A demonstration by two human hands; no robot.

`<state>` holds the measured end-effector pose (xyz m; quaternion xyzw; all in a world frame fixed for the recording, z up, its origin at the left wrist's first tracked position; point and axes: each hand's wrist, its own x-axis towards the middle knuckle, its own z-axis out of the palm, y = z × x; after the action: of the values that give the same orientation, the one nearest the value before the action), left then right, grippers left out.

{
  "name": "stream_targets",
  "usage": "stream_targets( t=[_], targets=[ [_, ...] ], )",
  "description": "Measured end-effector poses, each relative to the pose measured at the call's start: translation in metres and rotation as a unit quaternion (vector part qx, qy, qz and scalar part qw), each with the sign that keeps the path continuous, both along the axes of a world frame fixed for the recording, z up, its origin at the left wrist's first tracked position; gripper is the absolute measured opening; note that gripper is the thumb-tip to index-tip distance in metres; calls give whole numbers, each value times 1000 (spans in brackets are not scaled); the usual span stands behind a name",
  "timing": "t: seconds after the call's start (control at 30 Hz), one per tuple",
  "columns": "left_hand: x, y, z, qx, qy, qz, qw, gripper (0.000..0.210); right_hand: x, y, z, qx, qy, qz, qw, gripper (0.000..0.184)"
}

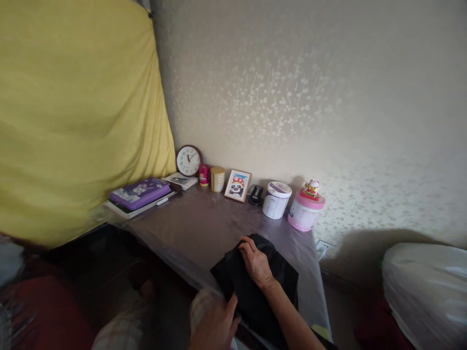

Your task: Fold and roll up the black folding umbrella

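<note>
A thin black sheet of fabric or plastic (280,277) lies folded and bunched at the near end of the table; its exact kind does not show. My right hand (257,265) comes over it from the right, fingers bent and closed on a fold near its far edge. Lower down, my left hand (219,321) pinches the near left edge between thumb and fingers. Part of the sheet hides beneath my right forearm.
The table (189,228) has a glossy cover. Along the wall stand a clock (189,160), a pink canister (204,175), a yellow canister (218,180), a picture frame (238,185), a white tub (277,200) and a pink-lidded tub (305,211). A purple case (140,193) lies far left.
</note>
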<state>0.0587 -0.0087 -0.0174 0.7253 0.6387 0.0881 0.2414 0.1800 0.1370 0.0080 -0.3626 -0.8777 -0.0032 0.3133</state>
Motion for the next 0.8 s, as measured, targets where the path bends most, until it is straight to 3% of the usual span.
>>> stream_targets(
  t=[0.23, 0.43, 0.57, 0.8],
  targets=[
    [0, -4, 3, 33, -59, 20, 998, 66, -2, 1, 2, -11, -56, -19, 998, 23],
    [8, -2, 7, -10, 73, 6, 997, 61, -1, -2, 6, -7, -79, -17, 997, 23],
    [13, 2, 16, -36, 113, -9, 993, 62, -2, -2, 9, -7, -97, -9, 995, 23],
    [10, -4, 11, 7, 42, 10, 999, 58, 5, -12, 19, -9, -58, 40, 997, 24]
  ],
)
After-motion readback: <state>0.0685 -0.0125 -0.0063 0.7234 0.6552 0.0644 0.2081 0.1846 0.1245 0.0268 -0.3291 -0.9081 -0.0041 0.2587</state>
